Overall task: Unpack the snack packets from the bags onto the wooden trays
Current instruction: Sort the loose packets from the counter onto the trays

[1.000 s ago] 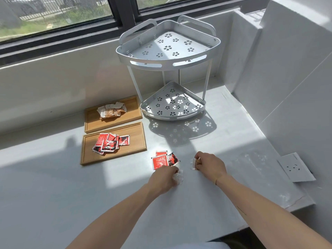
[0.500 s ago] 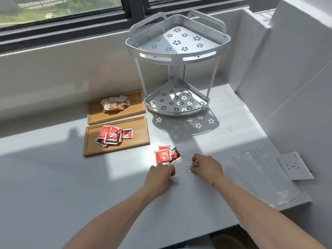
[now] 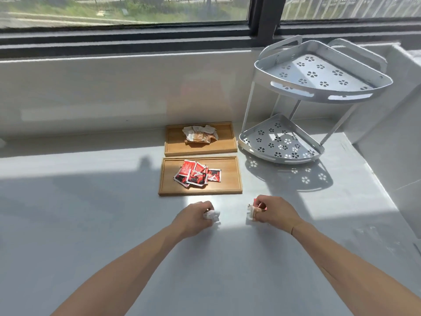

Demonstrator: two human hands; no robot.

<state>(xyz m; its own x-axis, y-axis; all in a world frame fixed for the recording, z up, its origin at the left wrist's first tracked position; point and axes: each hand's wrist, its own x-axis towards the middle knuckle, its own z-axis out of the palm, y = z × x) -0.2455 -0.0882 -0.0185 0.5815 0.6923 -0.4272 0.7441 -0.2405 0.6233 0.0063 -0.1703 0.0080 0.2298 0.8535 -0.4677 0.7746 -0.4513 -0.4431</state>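
Left hand (image 3: 193,218) clenched around a crumpled white plastic bag (image 3: 211,215); right hand (image 3: 275,212) pinches small red-and-white snack packets (image 3: 254,210). Near rectangular wooden tray (image 3: 232,179) at twelve o'clock holds red packets (image 3: 197,174).

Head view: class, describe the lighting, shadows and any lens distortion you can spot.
Head view: hard sunlight through the window; a bright patch washes out the counter between the hands; the rack casts a flower-dotted shadow; the wide lens bows the window frame.

Red/black/white packets (image 3: 197,175), tan wood trays (image 3: 232,185), white flower-cutout rack (image 3: 319,74), grey counter (image 3: 91,224).
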